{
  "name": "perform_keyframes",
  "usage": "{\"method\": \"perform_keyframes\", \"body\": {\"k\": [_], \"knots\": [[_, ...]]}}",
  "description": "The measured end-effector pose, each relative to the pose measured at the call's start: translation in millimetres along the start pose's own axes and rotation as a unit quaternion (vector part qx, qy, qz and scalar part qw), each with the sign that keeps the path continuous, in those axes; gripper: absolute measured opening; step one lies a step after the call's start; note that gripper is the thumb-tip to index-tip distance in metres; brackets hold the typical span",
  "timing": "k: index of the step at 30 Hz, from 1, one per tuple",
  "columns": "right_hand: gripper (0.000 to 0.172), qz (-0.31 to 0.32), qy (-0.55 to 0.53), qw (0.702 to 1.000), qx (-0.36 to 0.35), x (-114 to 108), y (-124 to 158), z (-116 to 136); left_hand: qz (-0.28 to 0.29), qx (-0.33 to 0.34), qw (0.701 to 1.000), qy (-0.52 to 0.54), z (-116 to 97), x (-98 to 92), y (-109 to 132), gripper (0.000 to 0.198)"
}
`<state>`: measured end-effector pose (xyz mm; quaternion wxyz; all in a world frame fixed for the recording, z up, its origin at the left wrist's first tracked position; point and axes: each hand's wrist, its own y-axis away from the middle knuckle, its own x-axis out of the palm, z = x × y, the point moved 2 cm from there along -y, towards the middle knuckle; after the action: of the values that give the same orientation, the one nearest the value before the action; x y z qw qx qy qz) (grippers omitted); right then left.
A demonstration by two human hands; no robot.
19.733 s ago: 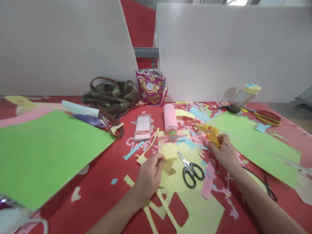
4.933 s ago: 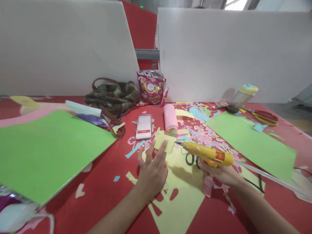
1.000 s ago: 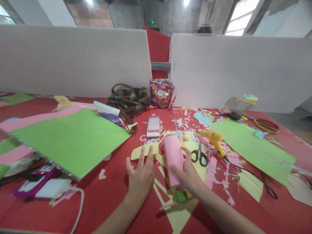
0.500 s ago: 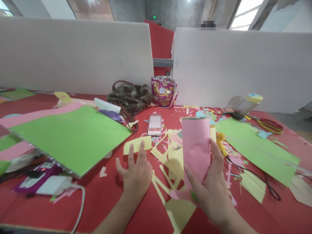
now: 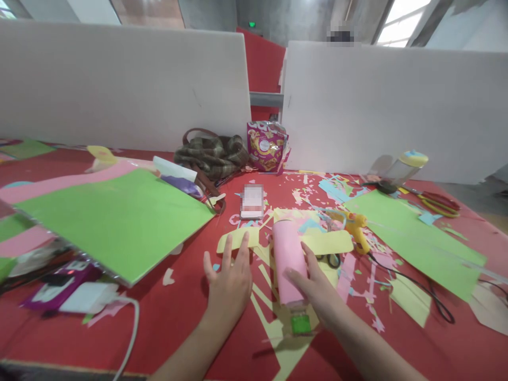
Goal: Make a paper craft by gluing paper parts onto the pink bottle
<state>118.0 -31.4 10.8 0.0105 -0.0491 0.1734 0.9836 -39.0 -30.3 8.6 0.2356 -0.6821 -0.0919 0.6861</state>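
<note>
My right hand [image 5: 317,283] grips a bottle [image 5: 289,259] wrapped in pink paper, thumb across its near side. The bottle lies tilted low over the table, its green cap pointing toward me. Beneath or behind it, a yellow paper strip [image 5: 327,242] shows on the right, and a yellow paper piece [image 5: 238,239] shows on the left. Whether these are one strip, I cannot tell, as the bottle hides the middle. With fingers spread, my left hand [image 5: 230,283] rests its fingertips on the left yellow piece.
A yellow glue gun [image 5: 357,230] with a black cord lies right of the bottle. Scissors [image 5: 438,203] and a clear jar [image 5: 405,169] are farther right. Green card [image 5: 119,222] covers the left, near a purple power strip [image 5: 63,286]. A blurred phone-like thing [image 5: 252,202] lies ahead.
The pink bottle has come down from upright to a tilted, lying position over the yellow paper, moving left. My left hand has shifted slightly right together with the yellow piece.
</note>
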Motion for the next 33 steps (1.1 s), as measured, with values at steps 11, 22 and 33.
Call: {"method": "perform_keyframes", "body": {"k": [11, 22, 33], "knots": [[0.065, 0.014, -0.13, 0.991, -0.03, 10, 1, -11, 0.018, 0.006, 1.0, 0.008, -9, -1.9, 4, 0.034], [0.069, -0.027, -0.045, 0.997, -0.056, 15, 4, -10, 0.044, 0.022, 0.999, -0.021, -13, 6.5, 11, 0.033], [0.064, -0.01, -0.064, 0.996, -0.055, 16, 8, -3, 0.054, 0.028, 0.998, -0.017, -18, 4.4, 13, 0.033]]}}
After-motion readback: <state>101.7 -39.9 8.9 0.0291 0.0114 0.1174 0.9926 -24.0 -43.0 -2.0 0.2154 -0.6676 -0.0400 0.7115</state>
